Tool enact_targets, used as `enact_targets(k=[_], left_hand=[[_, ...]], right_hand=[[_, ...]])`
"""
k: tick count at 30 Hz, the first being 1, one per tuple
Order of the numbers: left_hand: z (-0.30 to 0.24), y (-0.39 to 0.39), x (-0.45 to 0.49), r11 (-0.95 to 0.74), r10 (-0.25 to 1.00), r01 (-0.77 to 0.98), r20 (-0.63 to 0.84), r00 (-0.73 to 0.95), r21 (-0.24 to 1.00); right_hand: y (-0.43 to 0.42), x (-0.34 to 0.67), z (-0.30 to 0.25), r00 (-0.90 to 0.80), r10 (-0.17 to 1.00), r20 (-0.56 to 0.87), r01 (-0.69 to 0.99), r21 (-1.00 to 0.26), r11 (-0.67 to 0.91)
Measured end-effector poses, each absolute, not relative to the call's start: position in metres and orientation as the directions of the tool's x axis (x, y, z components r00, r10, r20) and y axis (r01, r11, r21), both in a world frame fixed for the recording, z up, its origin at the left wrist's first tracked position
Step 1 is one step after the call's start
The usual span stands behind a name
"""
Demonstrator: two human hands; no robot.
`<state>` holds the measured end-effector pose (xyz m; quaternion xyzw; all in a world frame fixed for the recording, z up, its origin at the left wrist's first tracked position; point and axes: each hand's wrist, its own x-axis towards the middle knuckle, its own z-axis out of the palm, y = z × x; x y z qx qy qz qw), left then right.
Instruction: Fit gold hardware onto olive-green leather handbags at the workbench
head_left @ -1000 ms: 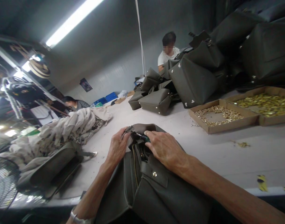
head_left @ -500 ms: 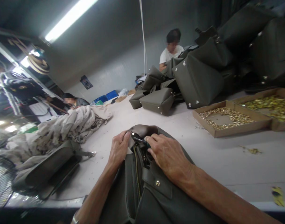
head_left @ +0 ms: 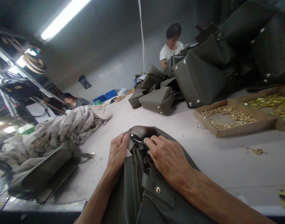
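Observation:
A dark olive handbag (head_left: 161, 205) lies in front of me with its top facing up, a brass zipper (head_left: 137, 177) running along its opening. My left hand (head_left: 117, 149) pinches the bag's far left edge, next to a small shiny stud (head_left: 132, 135). My right hand (head_left: 167, 155) is closed on a slim dark tool (head_left: 138, 141) that looks like a screwdriver. The tool's tip points left toward the stud; whether they touch I cannot tell. The fingers hide most of its grip. A gold stud (head_left: 158, 189) shows on the bag's strap tab.
Cardboard trays (head_left: 237, 129) of small gold hardware stand at the right. Olive bags (head_left: 198, 81) are piled behind, near a person (head_left: 171, 49). On the left lie another bag (head_left: 49, 171), crumpled pale cloth (head_left: 70, 124) and a fan (head_left: 1, 183). Gold bits (head_left: 259, 151) lie loose on the table.
The view has shifted slightly. Both hands keep their hold, and the tool stays near the stud with only a slight change in the right hand's position.

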<state>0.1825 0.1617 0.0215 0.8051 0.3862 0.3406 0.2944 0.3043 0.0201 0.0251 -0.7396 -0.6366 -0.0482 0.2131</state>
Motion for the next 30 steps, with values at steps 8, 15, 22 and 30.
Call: enact_targets(k=[8, 15, 22, 30], left_hand=[[0.018, 0.16, 0.185, -0.501, 0.852, 0.42, 0.346, 0.392, 0.757], [0.006, 0.161, 0.181, -0.407, 0.891, 0.376, 0.272, 0.363, 0.832], [0.005, 0.16, 0.177, -0.328, 0.912, 0.301, 0.218, 0.347, 0.895], [0.005, 0.156, 0.184, -0.264, 0.944, 0.279, 0.188, 0.273, 0.923]], right_hand=[[0.029, 0.28, 0.04, 0.181, 0.92, 0.347, 0.973, -0.202, -0.115], [0.035, 0.305, 0.021, 0.235, 0.95, 0.206, 0.834, -0.544, -0.089], [0.043, 0.332, 0.033, -0.041, 0.999, -0.014, 0.486, -0.874, 0.008], [0.042, 0.319, 0.02, 0.167, 0.973, 0.158, 0.516, -0.855, 0.05]])
